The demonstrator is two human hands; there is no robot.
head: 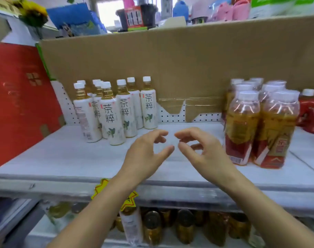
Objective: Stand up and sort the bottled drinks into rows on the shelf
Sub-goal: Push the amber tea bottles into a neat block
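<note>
Left hand (pixel 145 153), right hand (pixel 204 153) hover empty, loosely curled; upright white-labelled plastic tea bottles (pixel 113 113) stand back-left on white shelf (pixel 59 158), nearer left.

Only the person's two arms show. The left forearm (pixel 92 215) is bare along all its visible length, from the bottom edge of the frame up to a narrow wrist, and the right forearm (pixel 270 212) is bare likewise. The left hand (pixel 143 154) and the right hand (pixel 206 153) are bare too, with long, slender fingers (the picture is too soft to show the nails in any detail). Both arms are slim and smooth.
</note>
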